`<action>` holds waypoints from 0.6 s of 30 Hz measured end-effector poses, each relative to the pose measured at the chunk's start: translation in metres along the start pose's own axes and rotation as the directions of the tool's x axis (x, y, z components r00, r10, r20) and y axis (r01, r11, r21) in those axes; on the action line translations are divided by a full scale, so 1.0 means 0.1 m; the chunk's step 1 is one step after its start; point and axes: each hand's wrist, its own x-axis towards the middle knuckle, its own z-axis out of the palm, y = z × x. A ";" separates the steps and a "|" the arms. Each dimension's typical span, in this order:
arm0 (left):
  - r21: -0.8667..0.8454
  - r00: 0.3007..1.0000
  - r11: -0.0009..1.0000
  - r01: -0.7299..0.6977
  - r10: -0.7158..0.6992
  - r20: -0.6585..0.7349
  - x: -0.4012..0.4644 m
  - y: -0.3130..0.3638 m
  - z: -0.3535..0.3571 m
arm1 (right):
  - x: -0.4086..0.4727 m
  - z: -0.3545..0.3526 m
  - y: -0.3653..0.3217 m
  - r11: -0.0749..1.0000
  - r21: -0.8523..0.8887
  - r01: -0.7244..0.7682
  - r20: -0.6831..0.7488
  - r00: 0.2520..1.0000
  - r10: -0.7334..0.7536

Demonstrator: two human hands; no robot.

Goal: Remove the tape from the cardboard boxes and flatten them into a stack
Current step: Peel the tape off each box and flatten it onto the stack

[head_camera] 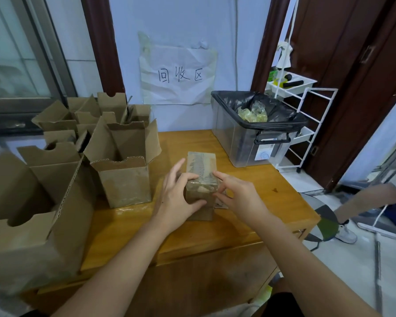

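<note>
The sealed box [201, 179] stands on the bench [249, 225] directly between the two hands, its taped top face running lengthwise away from the person. The left hand [177, 197] grips the box from its left side: thumb curled over the near top edge, remaining fingers [177, 167] extended along the left wall. The right hand [237, 194] sits at the near right top corner, its fingers [217, 175] bent and touching the tape strip [200, 167]; whether they have pinched a free tape end cannot be determined. The tape strip lies along the box's long axis, extending forward from the right fingertips. Judgement: the next move is a peel starting at the near end, so the right hand, nearer the tape end, pulls while the left hand braces. Opened boxes [121, 161] stand well to the left of the left hand; the lined bin [256, 129] stands beyond and to the right of the right hand.
</note>
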 end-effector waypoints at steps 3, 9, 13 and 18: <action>0.049 0.995 0.998 0.038 -0.034 -0.090 -0.06 0.09 0.09 | 0.01 -0.02 -0.04 1.000 0.014 -0.016 0.009 1.000 0.016; 0.052 0.981 0.995 0.087 -0.077 -0.178 -0.03 0.20 0.25 | 0.02 -0.15 -0.17 0.998 0.043 -0.049 0.090 0.995 0.045; 0.027 0.989 0.998 0.055 -0.050 -0.142 0.00 0.15 0.25 | 0.07 -0.17 -0.16 0.995 0.068 -0.069 0.122 0.991 0.061; -0.239 0.982 0.959 0.153 -0.175 -0.075 -0.01 0.08 0.17 | 0.10 -0.22 -0.15 0.996 0.084 -0.008 0.140 0.990 -0.004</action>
